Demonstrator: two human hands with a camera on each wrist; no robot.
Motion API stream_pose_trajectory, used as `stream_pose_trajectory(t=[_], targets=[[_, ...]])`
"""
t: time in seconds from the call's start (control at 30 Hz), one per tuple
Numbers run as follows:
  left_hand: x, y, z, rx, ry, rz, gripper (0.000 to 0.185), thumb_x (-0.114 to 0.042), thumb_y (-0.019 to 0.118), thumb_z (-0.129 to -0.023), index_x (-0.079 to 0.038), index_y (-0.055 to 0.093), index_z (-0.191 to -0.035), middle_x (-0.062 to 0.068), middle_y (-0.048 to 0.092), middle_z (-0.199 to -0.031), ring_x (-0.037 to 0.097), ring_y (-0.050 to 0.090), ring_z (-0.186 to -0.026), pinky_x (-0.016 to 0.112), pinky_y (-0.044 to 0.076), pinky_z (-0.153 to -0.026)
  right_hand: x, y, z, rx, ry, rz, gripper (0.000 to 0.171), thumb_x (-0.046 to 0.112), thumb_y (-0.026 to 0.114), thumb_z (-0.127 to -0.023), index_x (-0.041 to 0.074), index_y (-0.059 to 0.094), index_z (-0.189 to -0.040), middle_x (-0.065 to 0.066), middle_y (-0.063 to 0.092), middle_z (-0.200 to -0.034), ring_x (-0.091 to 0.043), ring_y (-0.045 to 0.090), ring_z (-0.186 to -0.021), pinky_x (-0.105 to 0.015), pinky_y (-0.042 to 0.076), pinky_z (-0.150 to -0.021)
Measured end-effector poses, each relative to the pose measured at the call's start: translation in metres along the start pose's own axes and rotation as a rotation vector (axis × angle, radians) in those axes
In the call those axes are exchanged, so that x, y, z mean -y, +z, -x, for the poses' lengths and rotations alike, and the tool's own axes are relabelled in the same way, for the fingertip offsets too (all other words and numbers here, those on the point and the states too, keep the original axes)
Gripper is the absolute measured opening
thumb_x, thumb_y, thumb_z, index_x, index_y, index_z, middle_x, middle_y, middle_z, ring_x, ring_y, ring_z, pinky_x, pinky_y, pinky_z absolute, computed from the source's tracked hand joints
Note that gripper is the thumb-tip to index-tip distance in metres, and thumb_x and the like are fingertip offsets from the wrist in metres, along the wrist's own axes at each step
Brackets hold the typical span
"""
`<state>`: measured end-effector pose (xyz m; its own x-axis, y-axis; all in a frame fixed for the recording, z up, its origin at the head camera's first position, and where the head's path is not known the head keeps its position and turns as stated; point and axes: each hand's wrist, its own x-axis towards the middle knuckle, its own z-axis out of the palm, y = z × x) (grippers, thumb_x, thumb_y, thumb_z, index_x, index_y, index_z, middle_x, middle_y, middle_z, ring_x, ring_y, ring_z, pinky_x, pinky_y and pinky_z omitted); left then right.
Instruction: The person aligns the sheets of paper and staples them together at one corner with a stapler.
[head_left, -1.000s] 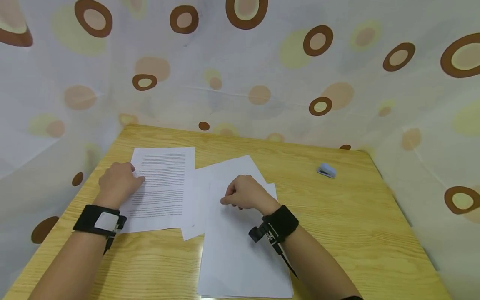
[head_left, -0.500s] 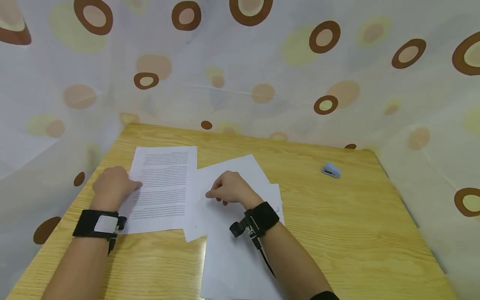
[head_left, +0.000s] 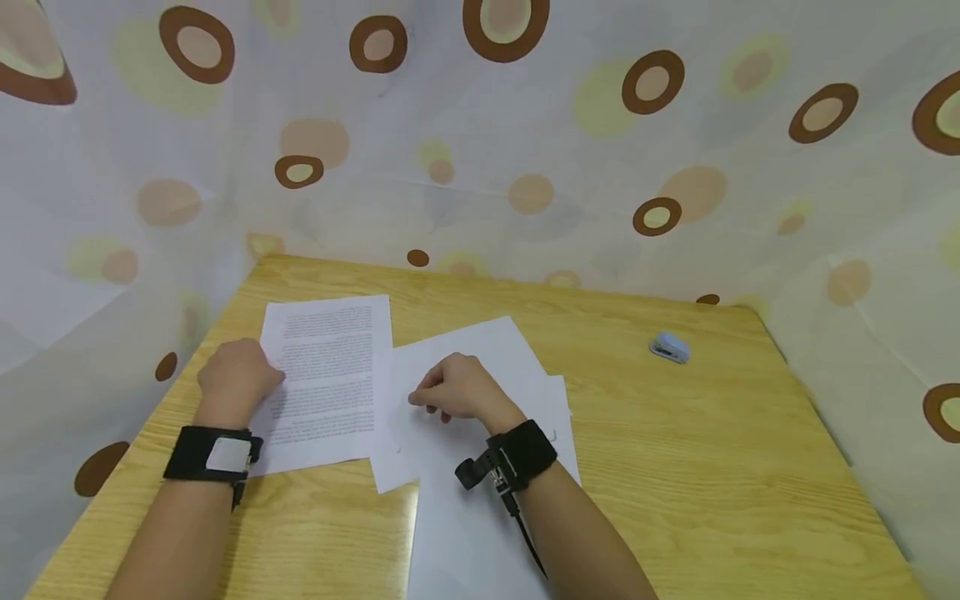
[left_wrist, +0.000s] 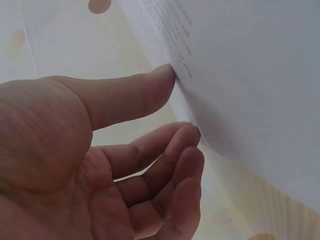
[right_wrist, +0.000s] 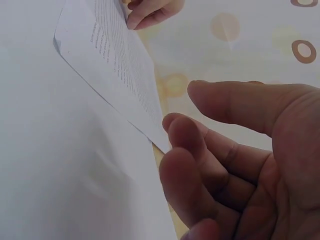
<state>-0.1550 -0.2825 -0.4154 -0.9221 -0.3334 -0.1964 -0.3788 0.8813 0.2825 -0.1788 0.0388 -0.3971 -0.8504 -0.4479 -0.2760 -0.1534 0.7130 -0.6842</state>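
Note:
A printed sheet [head_left: 330, 375] lies at the left of the wooden table [head_left: 712, 467]. My left hand [head_left: 238, 372] rests on its left edge. In the left wrist view the left hand [left_wrist: 180, 105] has its thumb tip and loosely bent fingertips touching the printed sheet [left_wrist: 240, 75]. Blank white sheets [head_left: 480, 350] lie fanned in the middle, overlapping the printed one. My right hand [head_left: 448, 387] hovers low over them with fingers loosely curled. The right wrist view shows that hand [right_wrist: 185, 110] holding nothing, its fingertips next to a corner of the printed sheet [right_wrist: 115, 65].
A small pale-blue stapler [head_left: 670, 347] sits at the far right of the table. A white curtain [head_left: 525, 150] with brown and yellow circles hangs close around the table's back and sides. Bare wood shows at the right and front left.
My right hand has slid left across the blank sheets toward the printed sheet. My left hand has stayed on the printed sheet's left edge.

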Motion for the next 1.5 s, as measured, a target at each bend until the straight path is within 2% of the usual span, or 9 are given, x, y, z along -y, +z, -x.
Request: stream_pose_trajectory(t=[0.27, 0.5, 0.73, 0.93, 1.0, 1.13, 1.23, 1.4, 1.5], targets=[[0.005, 0.006, 0.004, 0.018, -0.009, -0.031, 0.041, -0.024, 0.070, -0.093, 0.017, 0.067, -0.101, 0.026, 0.056, -0.086, 0.035, 0.057, -0.074, 0.042, 0.047, -0.060, 0.003, 0.010, -0.004, 0.015, 0.010, 0.005, 0.020, 0.033, 0.079, -0.092, 0.015, 0.082, -0.098, 0.001, 0.076, -0.080, -0.017, 0.068, -0.061, -0.029, 0.047, -0.059], [0.001, 0.002, -0.001, 0.026, -0.014, 0.011, 0.041, -0.021, 0.069, -0.093, 0.018, 0.068, -0.103, 0.025, 0.061, -0.084, 0.034, 0.059, -0.073, 0.037, 0.046, -0.059, 0.016, 0.019, -0.020, 0.074, 0.024, 0.043, 0.028, 0.035, 0.075, -0.094, 0.010, 0.081, -0.106, 0.000, 0.076, -0.084, -0.014, 0.065, -0.066, -0.026, 0.048, -0.059], [-0.009, -0.002, -0.002, 0.019, -0.023, 0.030, 0.037, -0.013, 0.071, -0.088, 0.019, 0.066, -0.107, 0.027, 0.063, -0.089, 0.035, 0.060, -0.075, 0.038, 0.046, -0.061, 0.029, 0.019, -0.029, 0.065, 0.094, 0.063, 0.032, 0.036, 0.073, -0.097, 0.008, 0.079, -0.111, -0.003, 0.076, -0.085, -0.018, 0.067, -0.070, -0.028, 0.054, -0.060], [-0.011, -0.003, -0.005, 0.021, -0.002, 0.081, 0.031, -0.007, 0.067, -0.084, 0.019, 0.066, -0.101, 0.028, 0.063, -0.088, 0.034, 0.061, -0.072, 0.034, 0.047, -0.054, 0.034, 0.020, -0.033, 0.061, 0.115, 0.084, 0.036, 0.035, 0.073, -0.097, 0.004, 0.076, -0.116, -0.003, 0.075, -0.085, -0.017, 0.067, -0.071, -0.027, 0.055, -0.062], [-0.011, -0.004, -0.005, 0.035, 0.004, 0.096, 0.026, -0.007, 0.065, -0.083, 0.016, 0.066, -0.096, 0.025, 0.062, -0.083, 0.032, 0.060, -0.069, 0.033, 0.046, -0.053, 0.035, 0.020, -0.032, 0.068, 0.118, 0.094, 0.036, 0.035, 0.073, -0.097, 0.004, 0.075, -0.115, -0.003, 0.074, -0.084, -0.017, 0.066, -0.070, -0.027, 0.054, -0.062], [-0.007, -0.009, -0.007, 0.097, 0.035, 0.140, 0.020, -0.011, 0.065, -0.086, 0.009, 0.069, -0.088, 0.015, 0.059, -0.072, 0.026, 0.058, -0.065, 0.030, 0.042, -0.055, 0.036, 0.019, -0.032, 0.070, 0.118, 0.137, 0.032, 0.036, 0.072, -0.098, 0.005, 0.075, -0.102, -0.002, 0.071, -0.077, -0.016, 0.063, -0.065, -0.026, 0.052, -0.059], [-0.005, -0.015, -0.008, 0.157, 0.072, 0.203, 0.028, -0.016, 0.067, -0.092, 0.010, 0.073, -0.099, 0.014, 0.065, -0.075, 0.023, 0.062, -0.068, 0.030, 0.044, -0.060, 0.033, 0.017, -0.031, 0.040, 0.120, 0.160, 0.031, 0.036, 0.071, -0.098, 0.005, 0.076, -0.096, -0.001, 0.069, -0.075, -0.015, 0.060, -0.062, -0.027, 0.049, -0.058], [-0.002, -0.025, -0.010, 0.233, 0.112, 0.299, 0.044, -0.018, 0.069, -0.096, 0.017, 0.065, -0.123, 0.025, 0.072, -0.100, 0.024, 0.072, -0.077, 0.032, 0.057, -0.068, 0.025, 0.012, -0.031, -0.017, 0.129, 0.159, 0.029, 0.033, 0.069, -0.099, 0.007, 0.078, -0.108, 0.000, 0.071, -0.078, -0.014, 0.061, -0.065, -0.027, 0.047, -0.058], [-0.002, -0.028, -0.010, 0.258, 0.106, 0.345, 0.047, -0.017, 0.069, -0.097, 0.018, 0.061, -0.126, 0.027, 0.069, -0.106, 0.024, 0.072, -0.080, 0.033, 0.061, -0.070, 0.021, 0.010, -0.031, -0.037, 0.104, 0.148, 0.023, 0.030, 0.068, -0.099, 0.010, 0.080, -0.099, 0.001, 0.073, -0.078, -0.014, 0.062, -0.066, -0.027, 0.046, -0.059]])
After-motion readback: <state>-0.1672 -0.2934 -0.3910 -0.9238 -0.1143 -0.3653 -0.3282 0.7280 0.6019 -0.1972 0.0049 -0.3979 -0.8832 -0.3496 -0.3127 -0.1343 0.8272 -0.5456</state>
